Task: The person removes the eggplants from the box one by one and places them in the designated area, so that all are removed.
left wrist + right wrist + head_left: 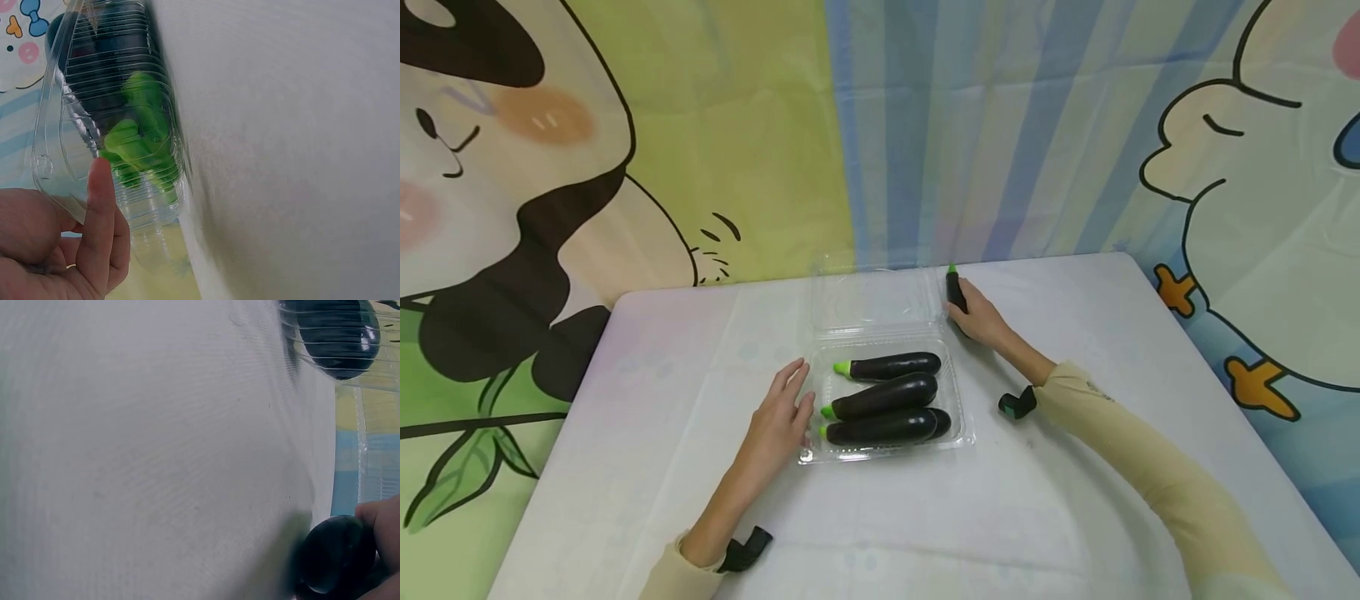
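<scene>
A clear plastic clamshell box point(958, 392) lies with its lid point(876, 300) folded back. Several dark eggplants point(891, 396) with bright green stems lie side by side in its base, the stems pointing left. At the box's left side is my left hand point(781, 417), fingers loosely extended; in the left wrist view a fingertip overlaps the box's wall, though contact is unclear. My right hand point(981, 315) grips another eggplant point(955, 292) to the right of the lid, green stem pointing away. The right wrist view shows that eggplant's rounded end point(334, 556); the palm hides part of it.
A white cloth point(685, 400) covers the table. Behind it hangs a printed curtain point(760, 150) with cartoon figures. Dark straps with small mounts point(748, 550) sit at both wrists.
</scene>
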Available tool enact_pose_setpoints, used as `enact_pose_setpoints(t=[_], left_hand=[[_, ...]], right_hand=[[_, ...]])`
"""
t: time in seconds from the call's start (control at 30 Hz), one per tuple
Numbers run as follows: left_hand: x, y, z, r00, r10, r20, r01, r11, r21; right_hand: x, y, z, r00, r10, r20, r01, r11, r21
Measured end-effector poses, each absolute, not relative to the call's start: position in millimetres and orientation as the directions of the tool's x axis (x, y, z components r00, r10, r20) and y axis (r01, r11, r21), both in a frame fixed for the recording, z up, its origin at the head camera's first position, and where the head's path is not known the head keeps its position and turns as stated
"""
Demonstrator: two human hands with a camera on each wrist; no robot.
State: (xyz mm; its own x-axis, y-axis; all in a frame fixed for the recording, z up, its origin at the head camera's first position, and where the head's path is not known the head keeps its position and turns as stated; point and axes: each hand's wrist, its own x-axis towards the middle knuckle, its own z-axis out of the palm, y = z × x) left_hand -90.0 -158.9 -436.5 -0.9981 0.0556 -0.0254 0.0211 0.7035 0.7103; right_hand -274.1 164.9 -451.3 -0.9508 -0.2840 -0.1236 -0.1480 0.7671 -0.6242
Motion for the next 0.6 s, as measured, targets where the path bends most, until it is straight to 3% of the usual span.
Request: enact_pose_setpoints(t=[0.3,0.6], left_hand=[[-90,-158,-437,-0.998,0.058,-0.018,0.027,0.692,0.721],[-89,-159,-435,-0.998,0.054,-0.041,0.008,0.692,0.722]], right_hand=[[-276,168,-445,-0.962,-0.261,-0.084,-0.159,0.780,-0.605],[-261,168,-402,-0.934,-0.328,0.141,-0.347,0.745,-0.569]])
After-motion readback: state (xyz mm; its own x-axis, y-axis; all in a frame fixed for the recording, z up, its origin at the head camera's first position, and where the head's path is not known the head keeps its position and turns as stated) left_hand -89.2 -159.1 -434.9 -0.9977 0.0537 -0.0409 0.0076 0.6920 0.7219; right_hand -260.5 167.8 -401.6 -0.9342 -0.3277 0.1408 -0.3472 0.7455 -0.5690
